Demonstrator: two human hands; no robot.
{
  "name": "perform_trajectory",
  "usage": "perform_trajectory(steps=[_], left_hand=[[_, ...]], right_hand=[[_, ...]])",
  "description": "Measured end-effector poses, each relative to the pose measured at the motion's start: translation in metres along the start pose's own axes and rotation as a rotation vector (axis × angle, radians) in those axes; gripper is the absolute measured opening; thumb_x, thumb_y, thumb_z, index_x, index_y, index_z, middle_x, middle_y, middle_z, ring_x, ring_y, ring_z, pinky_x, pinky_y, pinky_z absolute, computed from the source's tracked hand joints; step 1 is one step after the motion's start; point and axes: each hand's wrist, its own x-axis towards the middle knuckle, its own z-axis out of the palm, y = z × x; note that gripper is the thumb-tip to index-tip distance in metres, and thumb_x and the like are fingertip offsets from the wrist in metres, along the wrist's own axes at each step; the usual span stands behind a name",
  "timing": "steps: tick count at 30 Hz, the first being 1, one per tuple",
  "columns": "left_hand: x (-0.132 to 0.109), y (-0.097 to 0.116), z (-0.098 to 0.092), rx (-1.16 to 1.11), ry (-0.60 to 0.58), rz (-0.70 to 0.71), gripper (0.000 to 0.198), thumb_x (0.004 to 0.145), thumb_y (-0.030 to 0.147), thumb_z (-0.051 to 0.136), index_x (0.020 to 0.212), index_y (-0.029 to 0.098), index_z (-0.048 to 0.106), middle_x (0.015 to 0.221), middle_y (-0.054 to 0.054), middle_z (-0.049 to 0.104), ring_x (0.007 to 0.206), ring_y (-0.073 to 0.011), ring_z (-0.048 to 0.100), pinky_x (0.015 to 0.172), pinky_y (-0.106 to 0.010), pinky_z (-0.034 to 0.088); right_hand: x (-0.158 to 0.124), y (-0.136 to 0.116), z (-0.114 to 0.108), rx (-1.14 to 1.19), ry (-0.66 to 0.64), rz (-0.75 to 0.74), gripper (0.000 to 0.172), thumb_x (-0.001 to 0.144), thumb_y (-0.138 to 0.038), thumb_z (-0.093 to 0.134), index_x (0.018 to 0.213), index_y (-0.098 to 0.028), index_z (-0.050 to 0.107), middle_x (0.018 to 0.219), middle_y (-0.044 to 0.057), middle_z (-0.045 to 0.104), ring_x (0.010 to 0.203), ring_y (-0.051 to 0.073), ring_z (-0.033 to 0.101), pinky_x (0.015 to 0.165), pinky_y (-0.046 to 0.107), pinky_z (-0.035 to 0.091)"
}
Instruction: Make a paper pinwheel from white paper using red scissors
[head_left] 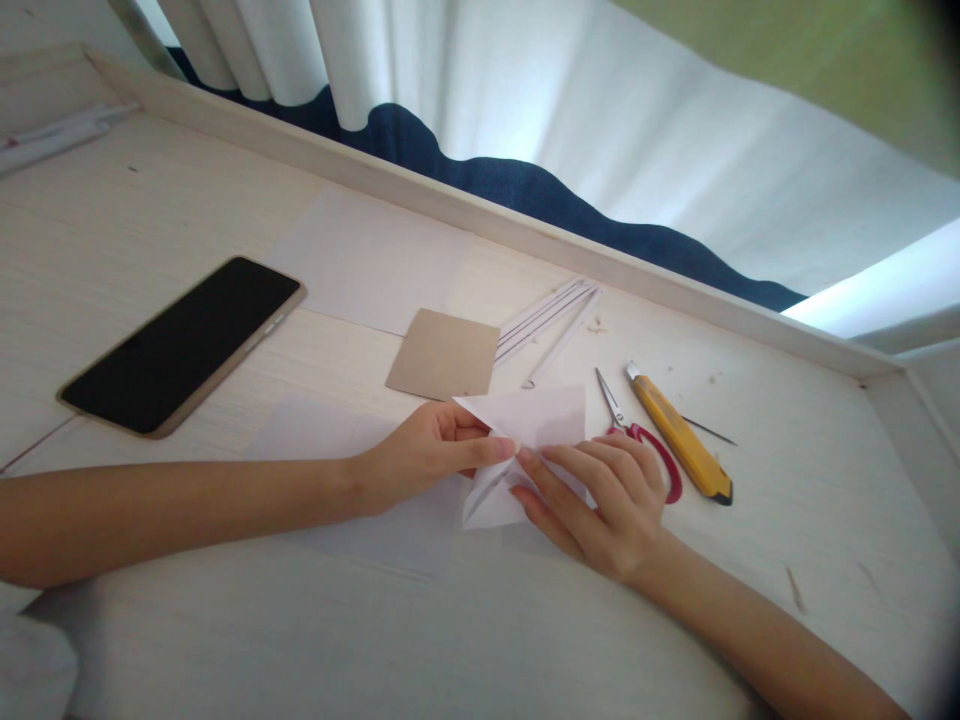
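Note:
Between my two hands is a small white piece of folded paper (pixel 551 410), with creases and flaps meeting near its middle. My left hand (pixel 450 440) pinches its left side, the thumb lying on top and the other fingers curled beneath. From the right, my right hand (pixel 607 500) grips the paper, its index fingertip close to my left thumb at the centre. Part of the paper is hidden under my right fingers. Red-handled scissors (pixel 652 450) lie right behind my right hand, partly covered by it.
A yellow box cutter (pixel 679 430) and a thin dark stick (pixel 709 431) lie right of the scissors. Behind the folded paper are a brown card square (pixel 446 355), white strips (pixel 544 318) and a white sheet (pixel 367 260). A phone (pixel 184 345) lies left. A raised ledge (pixel 480 215) edges the table.

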Motion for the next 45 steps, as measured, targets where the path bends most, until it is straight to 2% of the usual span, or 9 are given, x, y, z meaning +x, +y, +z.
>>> perform_trajectory(steps=[9,15,17,21,26,33,38,41,45], left_hand=[[0.001,-0.005,-0.002,-0.025,0.022,-0.011,0.025,0.071,0.021,0.061,0.095,0.013,0.063,0.086,-0.005,0.068,0.074,-0.0129,0.060,0.069,-0.023,0.044],[0.000,-0.006,-0.002,-0.073,0.067,-0.016,0.021,0.072,0.021,0.061,0.090,0.013,0.065,0.078,-0.003,0.068,0.068,-0.0115,0.059,0.065,-0.022,0.043],[0.000,-0.005,-0.001,-0.103,0.079,-0.029,0.018,0.071,0.021,0.061,0.087,0.013,0.066,0.074,-0.003,0.068,0.064,-0.0104,0.058,0.062,-0.021,0.043],[-0.001,-0.004,0.001,-0.129,0.068,-0.023,0.015,0.071,0.019,0.061,0.084,0.012,0.065,0.069,-0.002,0.067,0.059,-0.0089,0.055,0.056,-0.019,0.041],[-0.001,-0.006,0.000,-0.078,0.132,-0.022,0.018,0.069,0.025,0.062,0.080,0.011,0.065,0.069,-0.002,0.065,0.059,-0.0106,0.055,0.055,-0.021,0.042],[-0.002,-0.009,-0.001,-0.015,0.140,0.033,0.022,0.072,0.029,0.060,0.083,0.011,0.063,0.069,-0.001,0.064,0.064,-0.0115,0.057,0.062,-0.022,0.043],[-0.002,-0.008,0.000,-0.037,0.103,0.052,0.021,0.074,0.025,0.059,0.090,0.013,0.064,0.075,0.000,0.067,0.069,-0.0122,0.059,0.067,-0.022,0.045],[-0.003,-0.007,0.001,-0.061,0.093,0.039,0.021,0.074,0.025,0.058,0.091,0.015,0.064,0.076,0.000,0.068,0.070,-0.0127,0.061,0.068,-0.023,0.046],[-0.003,-0.007,0.001,-0.066,0.082,0.039,0.023,0.074,0.027,0.058,0.093,0.016,0.064,0.079,-0.001,0.069,0.071,-0.0128,0.062,0.070,-0.023,0.047]], right_hand=[[-0.002,0.000,0.003,-0.027,-0.003,-0.046,0.030,0.067,-0.036,0.065,0.090,-0.016,0.065,0.078,0.004,0.067,0.070,0.016,0.054,0.067,0.034,0.043],[-0.003,0.001,0.001,0.007,-0.012,-0.150,0.054,0.069,-0.060,0.050,0.093,-0.014,0.065,0.087,0.007,0.067,0.080,0.020,0.056,0.071,0.037,0.041],[-0.004,0.001,-0.001,0.007,-0.032,-0.239,0.045,0.071,-0.055,0.052,0.093,-0.018,0.065,0.093,0.004,0.066,0.086,0.019,0.055,0.074,0.036,0.041],[-0.003,0.000,-0.005,0.029,-0.033,-0.347,0.021,0.072,-0.032,0.062,0.090,-0.023,0.066,0.093,-0.001,0.066,0.088,0.015,0.054,0.076,0.032,0.041],[0.001,-0.004,-0.006,0.160,-0.034,-0.189,0.010,0.071,-0.022,0.063,0.080,-0.018,0.066,0.078,0.000,0.067,0.071,0.013,0.054,0.068,0.030,0.042],[0.008,-0.011,-0.007,0.501,-0.164,0.338,0.005,0.071,-0.016,0.062,0.075,-0.018,0.061,0.068,0.002,0.059,0.062,0.013,0.049,0.056,0.029,0.039],[0.007,-0.014,-0.005,0.606,-0.105,0.567,0.013,0.071,-0.014,0.060,0.082,-0.019,0.057,0.069,0.001,0.056,0.065,0.014,0.050,0.057,0.028,0.042],[0.004,-0.013,-0.003,0.575,-0.054,0.615,0.019,0.071,-0.014,0.059,0.088,-0.019,0.056,0.076,0.003,0.054,0.070,0.015,0.051,0.060,0.029,0.044],[0.001,-0.012,-0.004,0.497,-0.106,0.497,0.024,0.072,-0.011,0.058,0.093,-0.021,0.061,0.080,0.004,0.054,0.072,0.015,0.051,0.061,0.031,0.044]])
